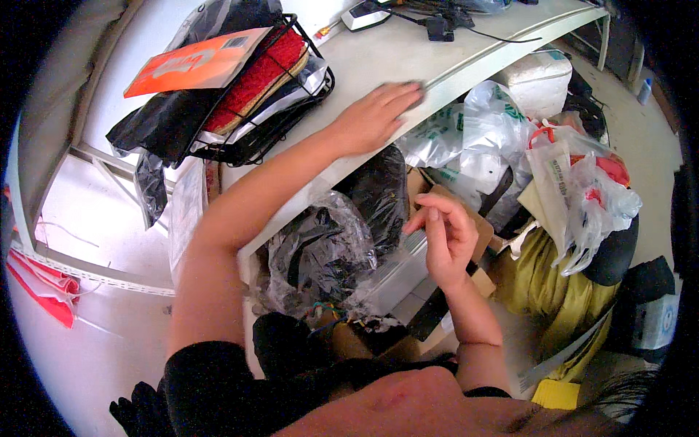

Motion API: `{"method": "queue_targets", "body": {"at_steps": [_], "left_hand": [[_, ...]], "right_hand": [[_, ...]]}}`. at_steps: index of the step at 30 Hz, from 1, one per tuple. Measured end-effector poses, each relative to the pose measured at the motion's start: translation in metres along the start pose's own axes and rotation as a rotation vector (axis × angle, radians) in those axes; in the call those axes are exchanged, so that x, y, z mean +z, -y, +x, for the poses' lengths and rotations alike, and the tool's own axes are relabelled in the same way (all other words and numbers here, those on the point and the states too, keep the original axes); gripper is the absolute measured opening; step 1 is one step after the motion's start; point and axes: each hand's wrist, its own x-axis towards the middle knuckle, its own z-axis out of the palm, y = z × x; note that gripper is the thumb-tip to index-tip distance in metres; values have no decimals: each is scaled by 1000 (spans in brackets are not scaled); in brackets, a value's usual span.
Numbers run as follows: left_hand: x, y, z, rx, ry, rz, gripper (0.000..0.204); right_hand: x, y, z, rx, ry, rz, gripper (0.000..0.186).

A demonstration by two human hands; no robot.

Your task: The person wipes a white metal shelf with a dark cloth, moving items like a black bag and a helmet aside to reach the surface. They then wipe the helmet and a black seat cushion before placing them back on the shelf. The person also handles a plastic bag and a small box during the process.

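Observation:
My left hand (375, 116) lies flat, palm down, on the edge of a white table top (408, 54), holding nothing. Below the table, my right hand (445, 237) hovers with its fingers curled loosely apart over a clear plastic bag (386, 280) and an open cardboard box (482, 229). It touches or nearly touches the clear plastic; I cannot tell whether it grips it. A clear bag with dark contents (320, 251) sits just left of that hand.
A black wire basket (251, 109) with a red mat, black bags and an orange card stands on the table's left. Cables and a white device (364, 14) lie at the back. White plastic bags (568, 182), a foam box (539, 76) and a yellow bag (553, 295) crowd the floor.

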Motion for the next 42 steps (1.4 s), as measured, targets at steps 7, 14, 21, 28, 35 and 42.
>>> {"method": "queue_targets", "body": {"at_steps": [7,14,21,28,35,42], "left_hand": [[12,0,22,-2,2,-14,46],[-65,-38,-131,-102,438,234,54],[-36,-41,-75,123,486,542,46],[-61,-51,-148,46,508,443,45],[-58,-43,-112,126,517,443,49],[-42,-40,-92,118,342,414,43]], "right_hand": [[43,-9,3,-323,426,-540,42],[45,-40,-23,-184,703,-754,29],[48,-39,-23,-246,662,-750,23],[40,-41,-26,-230,643,-683,22],[43,-42,-26,-264,637,-709,22],[45,-39,-26,-230,652,-755,22]]}}
